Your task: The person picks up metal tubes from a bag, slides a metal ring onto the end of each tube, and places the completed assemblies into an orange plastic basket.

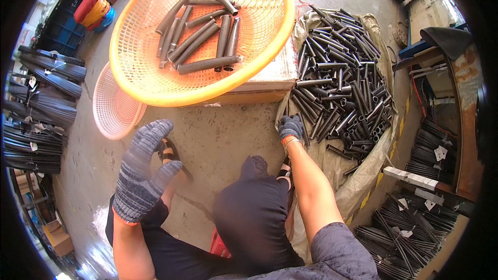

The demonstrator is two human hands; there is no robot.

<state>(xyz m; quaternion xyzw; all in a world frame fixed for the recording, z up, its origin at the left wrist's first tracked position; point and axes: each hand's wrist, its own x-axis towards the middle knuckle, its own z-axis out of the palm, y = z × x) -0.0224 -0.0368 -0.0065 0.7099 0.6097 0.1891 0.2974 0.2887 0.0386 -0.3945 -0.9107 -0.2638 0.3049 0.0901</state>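
My left hand (pixel 142 171), in a grey striped knit glove, is raised over the floor below the baskets, its thumb and fingers apart and nothing between them. My right hand (pixel 291 126), gloved alike, is at the left edge of a heap of short dark metal tubes (pixel 358 93) lying on a spread woven sheet (pixel 358 192). Its fingers are curled, and what they hold, if anything, is hidden. Ahead of me a large orange-yellow plastic basket (pixel 207 97) holds several more such tubes (pixel 202 41), lying loosely in different directions.
The basket rests on a cardboard box (pixel 259 95). A smaller pink basket (pixel 111 111) stands on the floor behind it to the left. Bundled long rods (pixel 39 103) lie along the left side, with more rod bundles (pixel 410 223) and a rusty metal frame (pixel 467 109) to the right.
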